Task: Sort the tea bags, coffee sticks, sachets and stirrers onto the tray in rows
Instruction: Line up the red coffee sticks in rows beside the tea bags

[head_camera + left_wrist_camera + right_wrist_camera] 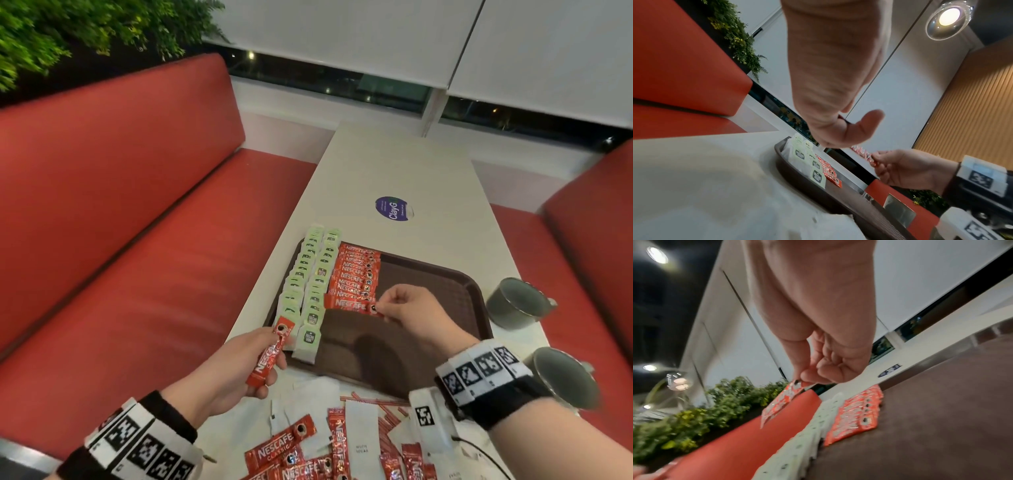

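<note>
A brown tray [428,346] lies on the white table. Two rows of green tea bags [310,291] fill its left side, and a row of red coffee sticks [356,270] lies beside them. My right hand [407,315] pinches the end of one red coffee stick [349,303] just above the near end of that row; in the right wrist view the pinched stick [781,400] hangs from my fingertips [807,378]. My left hand [246,363] grips another red coffee stick [270,356] near the tray's front left corner. Loose coffee sticks [284,452], white sachets [361,435] and thin red stirrers [387,404] lie in a heap nearest me.
Two dark green cups [517,301] [561,377] stand to the right of the tray. A round blue sticker [394,209] is on the table beyond it. Red bench seats [137,240] flank the table, and the tray's right half [438,291] is bare.
</note>
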